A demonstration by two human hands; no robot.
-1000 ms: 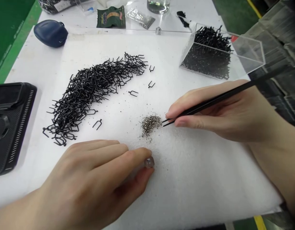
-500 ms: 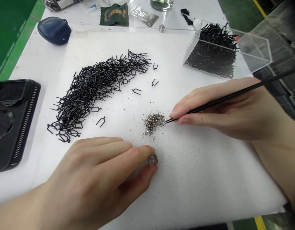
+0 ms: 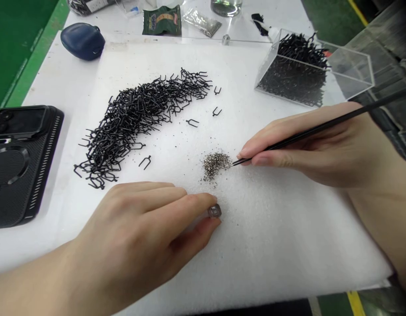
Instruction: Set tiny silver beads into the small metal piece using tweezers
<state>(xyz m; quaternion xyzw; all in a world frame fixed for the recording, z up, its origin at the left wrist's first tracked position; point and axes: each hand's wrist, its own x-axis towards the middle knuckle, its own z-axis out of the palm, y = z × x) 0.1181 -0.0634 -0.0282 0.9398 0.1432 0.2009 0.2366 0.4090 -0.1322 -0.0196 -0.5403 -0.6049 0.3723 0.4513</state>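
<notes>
My left hand (image 3: 146, 237) is closed, its thumb and forefinger pinching a small clear plastic piece (image 3: 215, 211) just above the white foam sheet (image 3: 288, 245). Thin black tweezers (image 3: 308, 131) are held by my right hand (image 3: 314, 149) like a pen. Their fine tips touch or hover at the right edge of a small heap of tiny metallic bits (image 3: 216, 164); I cannot tell whether anything is between them. The heap lies just beyond the clear piece. Behind my left hand is a long pile of small black forked parts (image 3: 133, 109), and a loose forked part (image 3: 192, 122) lies nearby.
At the back right, a clear box (image 3: 347, 85) lies tilted with more black parts in it. A black phone case (image 3: 41, 166) is at the left, a dark blue rounded object (image 3: 82, 41) at the back left. Further back are a green packet (image 3: 162, 20) and a clear bag (image 3: 202, 22).
The whole view has shifted slightly, so everything appears a little further right. Both hands keep their grips, and the tweezer tips stay at the heap's right edge.
</notes>
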